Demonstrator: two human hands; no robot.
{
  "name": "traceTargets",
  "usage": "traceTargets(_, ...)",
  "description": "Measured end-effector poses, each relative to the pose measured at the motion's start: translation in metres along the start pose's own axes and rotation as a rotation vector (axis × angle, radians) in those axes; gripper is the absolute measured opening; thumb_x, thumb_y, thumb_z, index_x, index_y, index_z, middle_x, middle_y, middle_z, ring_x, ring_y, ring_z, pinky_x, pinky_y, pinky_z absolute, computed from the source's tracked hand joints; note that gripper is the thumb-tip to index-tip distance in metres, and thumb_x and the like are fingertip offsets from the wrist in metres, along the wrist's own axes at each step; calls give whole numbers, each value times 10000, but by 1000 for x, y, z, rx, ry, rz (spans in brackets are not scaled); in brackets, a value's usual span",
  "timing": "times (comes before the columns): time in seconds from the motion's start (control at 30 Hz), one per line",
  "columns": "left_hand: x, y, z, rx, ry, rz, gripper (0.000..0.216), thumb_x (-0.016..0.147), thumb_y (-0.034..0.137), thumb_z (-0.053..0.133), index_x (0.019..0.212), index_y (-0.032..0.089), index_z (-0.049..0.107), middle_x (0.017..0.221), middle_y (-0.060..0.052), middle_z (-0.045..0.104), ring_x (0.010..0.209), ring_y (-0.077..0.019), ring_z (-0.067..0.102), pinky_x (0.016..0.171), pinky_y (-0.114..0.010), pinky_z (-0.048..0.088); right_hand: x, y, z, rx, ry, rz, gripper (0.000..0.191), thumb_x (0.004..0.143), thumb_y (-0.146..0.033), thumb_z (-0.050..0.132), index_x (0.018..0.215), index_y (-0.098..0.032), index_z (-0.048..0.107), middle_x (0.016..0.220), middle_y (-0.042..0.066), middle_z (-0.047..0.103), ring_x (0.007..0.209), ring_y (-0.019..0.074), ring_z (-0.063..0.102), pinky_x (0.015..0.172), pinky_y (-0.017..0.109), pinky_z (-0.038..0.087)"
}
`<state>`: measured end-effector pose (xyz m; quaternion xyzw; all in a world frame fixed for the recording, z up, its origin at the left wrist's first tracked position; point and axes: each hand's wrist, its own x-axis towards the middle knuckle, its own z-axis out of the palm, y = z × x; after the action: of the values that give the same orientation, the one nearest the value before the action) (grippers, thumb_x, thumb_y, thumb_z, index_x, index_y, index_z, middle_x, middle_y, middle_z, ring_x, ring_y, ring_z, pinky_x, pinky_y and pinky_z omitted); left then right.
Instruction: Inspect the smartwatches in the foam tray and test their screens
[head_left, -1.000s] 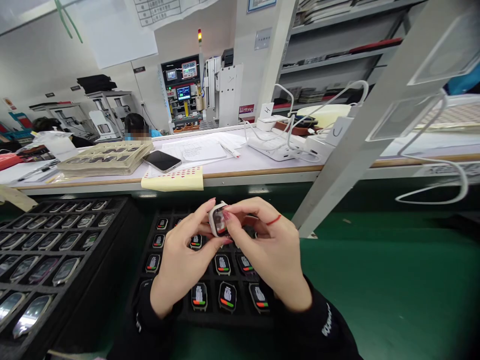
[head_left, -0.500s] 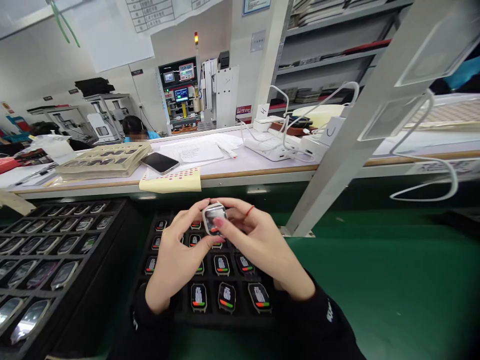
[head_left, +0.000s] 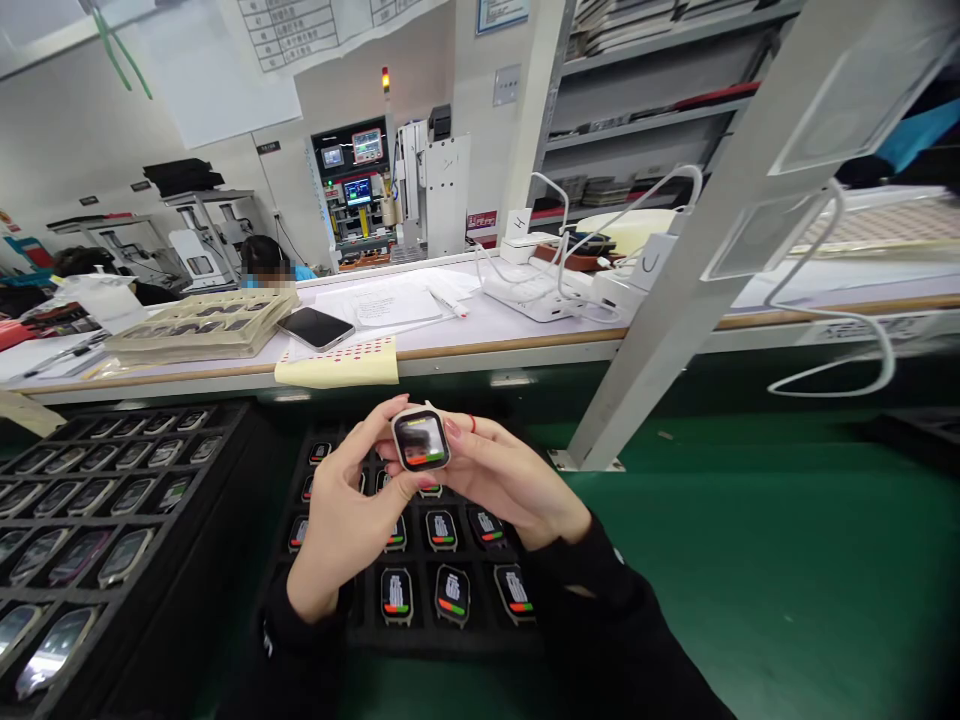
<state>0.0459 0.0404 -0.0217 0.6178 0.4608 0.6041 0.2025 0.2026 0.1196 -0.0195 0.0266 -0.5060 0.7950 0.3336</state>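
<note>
Hands meet over a black tray (head_left: 420,640): the left hand (head_left: 349,510) and right hand (head_left: 510,480) both pinch one watch (head_left: 421,441) by its edges, fingertips on the case sides, lit screen facing the camera. The watch is held clear above the tray's far rows, apart from the other watches (head_left: 443,530) seated in pockets below. A second tray (head_left: 232,440) lies just beside on the left, rims close together. To the right the green mat (head_left: 750,560) lies open, broken only by a slanted white post (head_left: 675,280) whose foot stands near the right hand. The bench edge (head_left: 487,350) runs across just beyond the hands.
</note>
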Motion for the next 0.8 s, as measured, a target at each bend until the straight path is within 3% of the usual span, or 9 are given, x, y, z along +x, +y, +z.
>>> traceTargets(0.13, -1, 3, 2, -23, 16, -16, 578, 799, 219, 818, 1323, 379, 637, 1170, 9, 699, 1007, -180, 661, 860, -243, 553, 6, 8, -1, 87, -86, 23, 290, 946, -496, 787, 1067, -233, 798, 1049, 64, 741, 1067, 236, 684, 937, 276, 532)
traceTargets(0.3, 5, 2, -5, -212, 29, -146, 564, 787, 265, 831, 1318, 299, 644, 1170, -48, 712, 1087, -224, 658, 946, -307, 537, 1, 6, 2, -121, 100, 21, 402, 992, -588, 696, 1218, -260, 753, 1136, 71, 727, 1110, 276, 667, 1067, 420, 474)
traceTargets(0.4, -4, -2, -21, -358, 157, -330, 583, 802, 332, 817, 1339, 284, 595, 1115, -62, 698, 992, -204, 669, 727, -247, 556, -9, -7, 0, -295, 180, 61, 515, 1040, -646, 570, 1369, -259, 657, 1213, 97, 697, 1178, 298, 630, 1155, 518, 371)
traceTargets(0.47, -17, -4, -36, -389, 255, -464, 601, 786, 377, 826, 1325, 268, 586, 1028, -53, 680, 828, -160, 650, 549, -192, 481, -17, -18, -3, -392, 240, 58, 496, 1037, -625, 593, 1382, -271, 643, 1286, 100, 659, 1212, 309, 606, 1159, 531, 372)
traceTargets(0.53, -32, -3, -53, -342, 297, -587, 610, 750, 407, 853, 1279, 235, 603, 899, -30, 650, 679, -116, 588, 465, -164, 395, -25, -28, -8, -469, 321, 45, 463, 1030, -606, 618, 1357, -280, 659, 1324, 94, 636, 1233, 308, 591, 1152, 509, 397)
traceTargets(0.63, -46, 10, -82, -227, 274, -720, 600, 714, 410, 880, 1227, 223, 631, 887, -27, 653, 598, -80, 533, 447, -151, 360, -38, -39, -18, -536, 448, 3, 462, 1013, -616, 630, 1334, -288, 674, 1283, 88, 663, 1211, 284, 610, 1119, 420, 456)
traceTargets(0.73, -38, 33, -110, -228, 363, -844, 553, 713, 398, 876, 1201, 235, 672, 961, -52, 687, 661, -97, 587, 525, -158, 454, -51, -43, -32, -567, 587, -95, 456, 972, -614, 680, 1282, -281, 710, 1214, 83, 698, 1146, 252, 654, 1021, 275, 529)
traceTargets(0.8, -19, 46, -128, -216, 411, -889, 542, 650, 294, 909, 1149, 217, 713, 984, -60, 694, 713, -113, 615, 604, -179, 522, -58, -43, -40, -568, 685, -170, 406, 950, -586, 718, 1212, -277, 748, 1151, 76, 722, 1103, 239, 677, 974, 217, 545)
